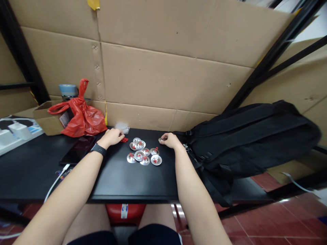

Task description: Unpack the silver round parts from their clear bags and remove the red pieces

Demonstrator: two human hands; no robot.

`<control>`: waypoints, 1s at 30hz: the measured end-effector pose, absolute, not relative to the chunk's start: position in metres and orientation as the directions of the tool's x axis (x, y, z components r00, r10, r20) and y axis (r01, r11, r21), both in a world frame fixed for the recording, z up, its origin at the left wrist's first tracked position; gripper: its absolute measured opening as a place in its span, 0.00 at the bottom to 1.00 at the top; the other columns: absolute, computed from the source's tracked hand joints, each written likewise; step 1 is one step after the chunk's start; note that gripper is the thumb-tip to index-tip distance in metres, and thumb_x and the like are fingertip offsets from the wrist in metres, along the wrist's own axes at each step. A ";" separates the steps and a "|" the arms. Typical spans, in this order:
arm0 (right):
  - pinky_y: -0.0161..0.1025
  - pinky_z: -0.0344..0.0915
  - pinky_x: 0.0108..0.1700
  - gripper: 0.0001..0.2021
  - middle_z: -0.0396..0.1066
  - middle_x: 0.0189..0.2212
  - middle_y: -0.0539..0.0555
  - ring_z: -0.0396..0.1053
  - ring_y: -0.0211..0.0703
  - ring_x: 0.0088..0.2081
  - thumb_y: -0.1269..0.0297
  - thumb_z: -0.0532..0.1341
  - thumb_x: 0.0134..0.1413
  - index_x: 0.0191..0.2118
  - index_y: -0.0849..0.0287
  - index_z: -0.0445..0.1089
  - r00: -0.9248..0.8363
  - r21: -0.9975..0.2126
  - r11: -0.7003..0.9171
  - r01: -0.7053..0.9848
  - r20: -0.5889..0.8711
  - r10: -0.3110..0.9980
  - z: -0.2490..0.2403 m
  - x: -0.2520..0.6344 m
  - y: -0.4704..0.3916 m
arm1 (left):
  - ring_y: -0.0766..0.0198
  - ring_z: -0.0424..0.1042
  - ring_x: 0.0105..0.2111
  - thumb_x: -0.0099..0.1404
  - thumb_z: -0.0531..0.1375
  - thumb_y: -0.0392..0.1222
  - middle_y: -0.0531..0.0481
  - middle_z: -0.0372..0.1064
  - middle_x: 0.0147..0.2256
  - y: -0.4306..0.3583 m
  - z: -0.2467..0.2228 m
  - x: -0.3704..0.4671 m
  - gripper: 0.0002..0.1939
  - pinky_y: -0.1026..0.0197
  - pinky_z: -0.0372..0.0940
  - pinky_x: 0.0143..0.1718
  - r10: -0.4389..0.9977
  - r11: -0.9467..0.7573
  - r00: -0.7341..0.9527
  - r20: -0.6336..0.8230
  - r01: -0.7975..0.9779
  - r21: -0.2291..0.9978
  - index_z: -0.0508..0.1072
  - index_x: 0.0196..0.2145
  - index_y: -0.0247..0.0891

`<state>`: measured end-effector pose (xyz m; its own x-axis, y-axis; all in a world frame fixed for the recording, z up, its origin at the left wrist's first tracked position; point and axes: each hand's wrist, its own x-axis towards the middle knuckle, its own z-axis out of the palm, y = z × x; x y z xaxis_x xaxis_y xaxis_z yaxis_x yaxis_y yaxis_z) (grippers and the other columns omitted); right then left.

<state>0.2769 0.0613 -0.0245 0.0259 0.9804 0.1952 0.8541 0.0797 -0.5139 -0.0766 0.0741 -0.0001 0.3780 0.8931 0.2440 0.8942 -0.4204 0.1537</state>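
Note:
Several small silver finger cymbals (139,156), most with a red cord loop at the centre, lie grouped on the black table (133,183). Some overlap one another. To the left of them, my left hand (113,136) has its fingers pinched at a little heap of red cord loops (124,140); how many it grips is hidden. A dark watch is on that wrist. On the other side, my right hand (170,140) is closed on the edge of one finger cymbal (160,140), partly covered by the fingers, apart from the group.
A clear plastic bag (122,128) lies behind my left hand. At left are a red plastic bag (85,117), a cardboard box (48,119), a phone (78,149) and a power strip (19,137). A black backpack (252,136) fills the right side. Cardboard (163,78) walls the back.

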 end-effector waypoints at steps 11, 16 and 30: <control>0.44 0.65 0.51 0.12 0.75 0.45 0.57 0.71 0.47 0.46 0.65 0.67 0.50 0.43 0.57 0.76 -0.207 -0.544 0.383 0.746 0.357 0.911 -0.013 0.236 0.051 | 0.52 0.75 0.39 0.68 0.52 0.50 0.44 0.78 0.38 0.069 0.005 -0.074 0.17 0.58 0.63 0.38 0.904 -0.409 0.383 0.191 0.904 0.127 0.78 0.35 0.42; 0.51 0.57 0.58 0.09 0.72 0.47 0.56 0.67 0.50 0.52 0.68 0.69 0.49 0.39 0.54 0.77 -0.494 -0.515 0.608 0.604 0.356 0.793 -0.017 0.188 0.042 | 0.56 0.75 0.36 0.67 0.53 0.50 0.46 0.78 0.36 0.070 0.003 -0.073 0.15 0.60 0.61 0.35 0.885 -0.433 0.389 0.257 0.890 0.143 0.77 0.33 0.42; 0.39 0.69 0.38 0.16 0.73 0.37 0.52 0.71 0.42 0.36 0.50 0.65 0.51 0.36 0.57 0.69 -0.292 -0.919 0.393 0.043 0.365 0.884 -0.014 0.170 0.038 | 0.62 0.71 0.31 0.63 0.60 0.43 0.47 0.73 0.32 0.041 0.016 -0.028 0.08 0.62 0.62 0.34 0.636 -0.769 0.563 0.527 0.519 0.374 0.76 0.34 0.37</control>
